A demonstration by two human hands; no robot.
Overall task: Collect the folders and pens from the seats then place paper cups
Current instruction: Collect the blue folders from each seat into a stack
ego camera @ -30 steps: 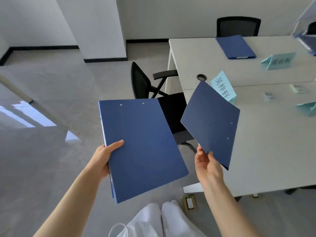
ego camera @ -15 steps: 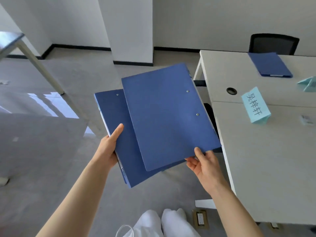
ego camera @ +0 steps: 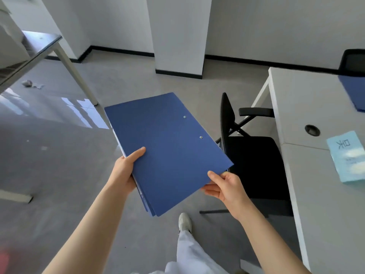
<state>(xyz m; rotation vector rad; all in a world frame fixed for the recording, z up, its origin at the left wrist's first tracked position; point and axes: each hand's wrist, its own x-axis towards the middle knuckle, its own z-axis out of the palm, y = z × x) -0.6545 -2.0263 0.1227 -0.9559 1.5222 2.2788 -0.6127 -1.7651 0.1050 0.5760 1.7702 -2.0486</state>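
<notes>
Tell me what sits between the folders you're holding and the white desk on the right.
In the head view, a black office chair stands between the stack of blue folders and the white desk, its seat bare, pushed up against the desk's edge.

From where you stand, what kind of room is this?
Probably an office meeting room: a long white table with a cable hole, a black office chair pushed up to it, and a blue paper name card at the seat.

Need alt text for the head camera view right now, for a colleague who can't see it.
Both bare hands, left hand and right hand, hold a stack of flat dark blue folders above grey floor. A black office chair stands at the white desk, where another blue folder lies.
</notes>
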